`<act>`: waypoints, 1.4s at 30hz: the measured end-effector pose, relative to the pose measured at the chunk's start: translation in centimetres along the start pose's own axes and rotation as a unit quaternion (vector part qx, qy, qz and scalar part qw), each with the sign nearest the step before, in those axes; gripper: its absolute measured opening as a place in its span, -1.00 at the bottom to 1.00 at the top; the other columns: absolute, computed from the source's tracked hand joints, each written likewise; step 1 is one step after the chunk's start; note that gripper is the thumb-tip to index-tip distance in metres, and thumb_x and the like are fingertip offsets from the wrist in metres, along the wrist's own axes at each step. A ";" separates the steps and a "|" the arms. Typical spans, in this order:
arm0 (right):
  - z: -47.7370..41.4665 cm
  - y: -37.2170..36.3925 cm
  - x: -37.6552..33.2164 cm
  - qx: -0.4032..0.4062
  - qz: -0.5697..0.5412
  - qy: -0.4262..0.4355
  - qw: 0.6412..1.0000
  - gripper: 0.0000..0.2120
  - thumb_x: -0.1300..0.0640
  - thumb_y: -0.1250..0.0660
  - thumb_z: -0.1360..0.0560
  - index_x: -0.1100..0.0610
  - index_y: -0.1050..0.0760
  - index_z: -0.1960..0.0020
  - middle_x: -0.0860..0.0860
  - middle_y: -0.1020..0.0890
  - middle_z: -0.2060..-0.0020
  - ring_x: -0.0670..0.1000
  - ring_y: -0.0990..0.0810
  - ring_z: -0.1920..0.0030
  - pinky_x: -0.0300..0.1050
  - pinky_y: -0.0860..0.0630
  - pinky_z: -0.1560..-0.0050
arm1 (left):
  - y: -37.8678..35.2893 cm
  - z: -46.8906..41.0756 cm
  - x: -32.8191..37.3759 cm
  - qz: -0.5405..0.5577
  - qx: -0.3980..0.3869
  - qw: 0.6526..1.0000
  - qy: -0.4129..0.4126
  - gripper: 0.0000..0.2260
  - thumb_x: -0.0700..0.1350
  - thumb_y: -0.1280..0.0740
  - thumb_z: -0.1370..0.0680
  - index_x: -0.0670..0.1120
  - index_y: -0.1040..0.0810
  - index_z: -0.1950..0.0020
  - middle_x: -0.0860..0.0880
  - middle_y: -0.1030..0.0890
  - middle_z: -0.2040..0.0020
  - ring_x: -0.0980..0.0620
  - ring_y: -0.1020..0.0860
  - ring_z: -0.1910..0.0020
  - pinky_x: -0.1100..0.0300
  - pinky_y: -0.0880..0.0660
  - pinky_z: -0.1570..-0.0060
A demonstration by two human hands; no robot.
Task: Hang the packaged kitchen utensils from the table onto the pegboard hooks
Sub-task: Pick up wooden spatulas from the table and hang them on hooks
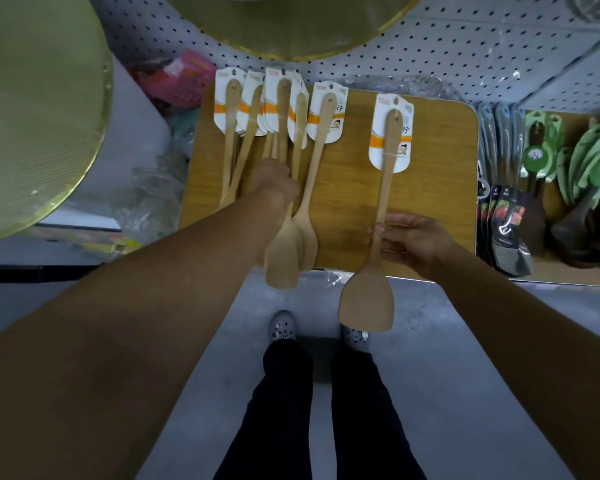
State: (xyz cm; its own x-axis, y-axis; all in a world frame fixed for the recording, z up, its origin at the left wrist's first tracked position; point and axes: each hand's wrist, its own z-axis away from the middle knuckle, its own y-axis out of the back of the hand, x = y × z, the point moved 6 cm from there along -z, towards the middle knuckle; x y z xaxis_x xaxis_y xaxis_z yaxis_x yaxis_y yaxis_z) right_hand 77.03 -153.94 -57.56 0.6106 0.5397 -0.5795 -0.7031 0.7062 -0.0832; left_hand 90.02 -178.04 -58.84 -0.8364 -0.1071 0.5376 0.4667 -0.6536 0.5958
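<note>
**Observer A:** Largest first. A white pegboard stood beyond both hands. Two big round yellow-green discs: one far out past the left hand's side, one above and beyond the left hand.

**Observer B:** Under both hands lay a wooden table. Its near edge ran just behind the right hand's wrist.

**Observer A:** Noted. What did the person's left hand have?

**Observer B:** A bundle of carded wooden spatulas. The fingers were curled round several handles at once. The cards fanned out beyond the knuckles. Two blades stuck back past the wrist and over the table's near edge.

**Observer A:** And the right hand?

**Observer B:** It gripped a single wooden spatula low on the handle, thumb on top, fingers wrapped beneath. The blade hung on the wrist side of the grip, clear of the table edge and above the grey floor. Whether the handle rested on the tabletop or was lifted off it could not be told.

**Observer A:** Its backing card?

**Observer B:** White with an orange stripe, at the far end of the handle, well beyond the fingers and over the table. It sat apart from the left hand's bundle.

**Observer A:** Anything outboard of the right hand?

**Observer B:** Dark utensils with green tags, packed side by side. Outboard of the left hand was crumpled clear plastic.

**Observer A:** Smallest item: grey clogs, below and between the two forearms.
</note>
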 end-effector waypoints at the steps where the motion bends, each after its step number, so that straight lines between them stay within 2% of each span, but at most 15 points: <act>1: 0.4 0.2 0.1 0.002 -0.001 0.002 1.000 -0.72 0.34 -0.41 -0.51 0.22 -0.50 -0.20 0.18 -0.72 0.04 0.13 -0.74 0.11 -0.02 -0.70 0.15 | 0.0 0.4 -0.5 0.032 -0.017 0.999 0.005 -0.77 -0.29 -0.44 -0.46 -0.16 -0.61 -0.11 -0.10 -0.63 -0.11 -0.08 -0.62 -0.07 -0.01 -0.63 -0.04; 3: 1.5 0.5 0.2 0.009 -0.004 0.004 1.000 -0.74 0.36 -0.40 -0.51 0.22 -0.50 -0.18 0.20 -0.71 -0.01 0.18 -0.73 0.03 0.03 -0.69 0.06 | 0.0 1.9 -1.7 0.101 -0.049 0.994 0.017 -0.80 -0.33 -0.50 -0.41 -0.17 -0.64 0.00 -0.15 -0.67 -0.05 -0.08 -0.65 0.00 -0.03 -0.65 0.05; 7: 4.1 0.8 1.0 0.027 -0.028 0.012 0.999 -0.77 0.42 -0.37 -0.50 0.22 -0.50 -0.10 0.25 -0.69 -0.02 0.20 -0.73 0.05 0.11 -0.67 -0.01 | -0.1 6.6 -3.3 0.190 -0.117 0.975 -0.002 -0.64 -0.40 -0.46 -0.44 -0.23 -0.59 -0.22 -0.17 -0.66 -0.06 -0.01 -0.63 0.05 0.17 -0.64 0.17; 10: 6.4 1.0 1.7 0.042 -0.034 0.022 0.998 -0.76 0.43 -0.39 -0.49 0.23 -0.51 -0.11 0.27 -0.69 -0.01 0.22 -0.73 0.08 0.12 -0.68 0.00 | -0.1 10.3 -3.8 0.213 -0.148 0.965 -0.034 -0.59 -0.45 -0.41 -0.46 -0.25 -0.55 -0.29 -0.16 -0.64 -0.04 0.02 -0.60 0.06 0.33 -0.60 0.28; 12: 8.2 1.1 2.3 0.047 -0.038 0.030 0.998 -0.76 0.43 -0.39 -0.49 0.24 -0.52 -0.12 0.25 -0.70 0.02 0.18 -0.73 0.11 0.08 -0.68 0.01 | -0.1 12.3 -4.0 0.224 -0.156 0.961 -0.046 -0.58 -0.43 -0.42 -0.46 -0.22 -0.55 -0.30 -0.12 -0.66 -0.03 0.05 -0.61 0.08 0.31 -0.61 0.24; 14: 10.3 1.2 2.8 0.056 -0.044 0.040 0.997 -0.79 0.42 -0.39 -0.49 0.24 -0.53 -0.08 0.24 -0.70 0.03 0.15 -0.73 0.14 0.06 -0.68 0.02 | -0.3 14.3 -3.9 0.238 -0.173 0.954 -0.048 -0.57 -0.40 -0.43 -0.46 -0.18 -0.55 -0.31 -0.08 -0.67 -0.04 0.04 -0.65 0.07 0.21 -0.64 0.14; 17: 13.3 2.2 3.9 0.079 -0.068 0.053 0.993 -0.81 0.43 -0.40 -0.48 0.28 -0.54 -0.07 0.26 -0.70 0.01 0.21 -0.72 0.10 0.07 -0.68 0.00 | -1.0 17.3 -3.1 0.275 -0.216 0.936 -0.050 -0.60 -0.38 -0.41 -0.49 -0.19 -0.55 -0.31 -0.15 -0.67 -0.10 -0.06 -0.66 0.00 0.10 -0.65 0.06; 22: 18.3 5.3 5.5 0.101 -0.100 0.082 0.986 -0.73 0.42 -0.40 -0.49 0.39 -0.53 -0.18 0.30 -0.70 -0.02 0.27 -0.71 0.01 0.01 -0.69 0.06 | -2.7 22.1 -1.0 0.260 -0.261 0.927 -0.073 -0.62 -0.36 -0.41 -0.50 -0.17 -0.56 -0.30 -0.13 -0.68 -0.11 -0.09 -0.67 -0.07 0.03 -0.63 -0.03; 25: 21.7 8.3 6.4 0.120 -0.106 0.103 0.982 -0.73 0.40 -0.40 -0.51 0.35 -0.55 -0.20 0.26 -0.71 0.00 0.22 -0.73 0.05 -0.01 -0.68 0.11 | -4.6 26.0 1.5 0.242 -0.286 0.923 -0.091 -0.62 -0.35 -0.41 -0.50 -0.15 -0.57 -0.31 -0.10 -0.68 -0.11 -0.04 -0.66 -0.05 0.10 -0.64 0.01; 28: 25.5 12.3 7.7 0.149 -0.120 0.129 0.973 -0.73 0.36 -0.42 -0.51 0.34 -0.56 -0.19 0.25 -0.71 0.02 0.19 -0.73 0.07 0.01 -0.69 0.06 | -7.4 30.5 4.0 0.217 -0.310 0.917 -0.125 -0.64 -0.37 -0.41 -0.49 -0.15 -0.58 -0.27 -0.06 -0.69 -0.03 0.02 -0.66 0.04 0.24 -0.62 0.12; 31: 29.6 17.0 9.0 0.181 -0.146 0.160 0.959 -0.79 0.38 -0.39 -0.52 0.34 -0.58 -0.14 0.26 -0.72 0.04 0.16 -0.73 0.13 0.02 -0.69 0.02 | -10.8 34.9 6.1 0.182 -0.322 0.914 -0.169 -0.64 -0.37 -0.43 -0.47 -0.16 -0.60 -0.25 -0.08 -0.70 -0.05 -0.01 -0.66 0.00 0.24 -0.60 0.08; 35: 35.7 24.0 11.3 0.225 -0.187 0.193 0.936 -0.88 0.38 -0.40 -0.51 0.20 -0.62 0.02 0.22 -0.73 0.09 0.21 -0.73 0.10 0.11 -0.66 -0.04 | -16.3 41.9 9.6 0.158 -0.354 0.897 -0.212 -0.65 -0.40 -0.42 -0.47 -0.13 -0.61 -0.21 -0.04 -0.70 -0.03 0.03 -0.65 -0.01 0.29 -0.58 0.05; 39: 41.9 31.1 13.6 0.272 -0.216 0.216 0.912 -0.89 0.36 -0.41 -0.51 0.22 -0.61 -0.01 0.20 -0.73 0.08 0.20 -0.73 0.11 0.11 -0.66 -0.02 | -21.9 49.4 13.4 0.149 -0.395 0.870 -0.254 -0.63 -0.43 -0.40 -0.46 -0.06 -0.63 -0.15 0.06 -0.72 0.04 0.11 -0.66 0.02 0.30 -0.58 0.06; 42: 45.9 35.7 15.1 0.300 -0.235 0.233 0.895 -0.88 0.37 -0.41 -0.51 0.20 -0.61 0.02 0.17 -0.74 0.11 0.20 -0.73 0.12 0.08 -0.67 0.01 | -25.4 53.8 16.1 0.143 -0.409 0.858 -0.276 -0.64 -0.41 -0.41 -0.47 -0.06 -0.63 -0.17 -0.02 -0.71 -0.03 0.05 -0.65 -0.02 0.29 -0.59 0.04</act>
State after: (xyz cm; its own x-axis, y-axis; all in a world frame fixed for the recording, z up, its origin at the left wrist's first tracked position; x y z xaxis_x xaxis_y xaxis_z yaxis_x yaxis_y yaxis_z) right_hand 77.82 -99.57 -32.06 0.4716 -0.0333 -0.8812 -0.0009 0.9993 -0.0383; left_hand 80.18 -122.82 -33.27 -0.3519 -0.1279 0.9273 0.0830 -0.9910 -0.1052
